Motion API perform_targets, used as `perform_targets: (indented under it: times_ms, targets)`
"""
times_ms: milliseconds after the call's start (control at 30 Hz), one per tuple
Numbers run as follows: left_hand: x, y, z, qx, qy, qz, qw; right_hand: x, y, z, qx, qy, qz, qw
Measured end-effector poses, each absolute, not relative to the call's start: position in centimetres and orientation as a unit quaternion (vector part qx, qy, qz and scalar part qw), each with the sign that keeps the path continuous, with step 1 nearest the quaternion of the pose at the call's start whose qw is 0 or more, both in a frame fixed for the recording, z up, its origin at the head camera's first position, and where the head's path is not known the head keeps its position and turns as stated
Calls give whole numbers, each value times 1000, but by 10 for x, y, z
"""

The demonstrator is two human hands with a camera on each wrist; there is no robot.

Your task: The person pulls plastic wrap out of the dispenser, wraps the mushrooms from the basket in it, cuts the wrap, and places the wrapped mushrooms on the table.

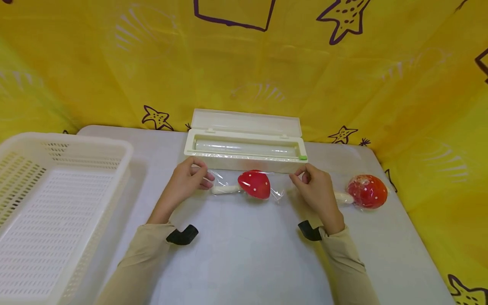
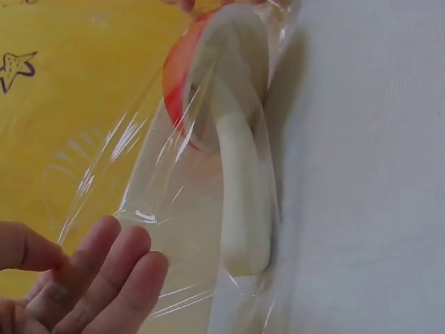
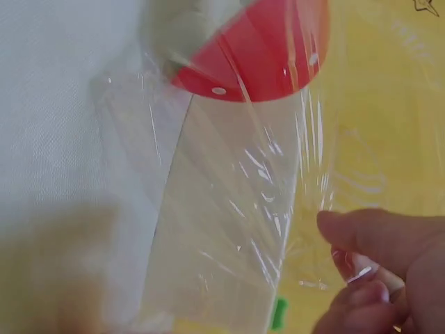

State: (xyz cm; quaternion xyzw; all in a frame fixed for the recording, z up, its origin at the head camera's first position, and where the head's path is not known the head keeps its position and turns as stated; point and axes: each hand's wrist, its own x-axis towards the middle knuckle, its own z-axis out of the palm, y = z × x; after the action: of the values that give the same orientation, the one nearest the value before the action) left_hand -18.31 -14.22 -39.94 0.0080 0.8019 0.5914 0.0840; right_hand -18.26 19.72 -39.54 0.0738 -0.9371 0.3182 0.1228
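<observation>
A toy mushroom (image 1: 255,184) with a white-dotted red cap and a cream stem lies on its side in the middle of the table. Clear cling film (image 3: 257,167) stretches over it. My left hand (image 1: 189,177), near the stem end, pinches the film between thumb and index finger; its other fingers are loosely bent. On the cap side, my right hand (image 1: 314,185) pinches the film's other far corner with thumb and fingertips. In the left wrist view the pale stem (image 2: 243,198) shows under the film. Behind it stands the open cling film box (image 1: 244,163), its roll inside.
To the right of my right hand lies a second red mushroom (image 1: 367,192), wrapped in film. A white perforated basket (image 1: 126,159) stands at the left. A yellow patterned cloth (image 1: 244,63) hangs behind the white table (image 1: 236,254).
</observation>
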Motion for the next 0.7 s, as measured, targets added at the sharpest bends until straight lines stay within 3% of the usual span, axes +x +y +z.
perform_targets:
  times_ms: [200,400,700]
  targets:
    - [-188,-136,-413,9,727,681,85,-184,192,-405,45,-928,337,152]
    - [-189,-130,-421,10,734,673,86,-187,181,-416,48,-924,343,164]
    - [-184,-123,-426,114,829,537,103,-186,172,-425,50,-923,379,36]
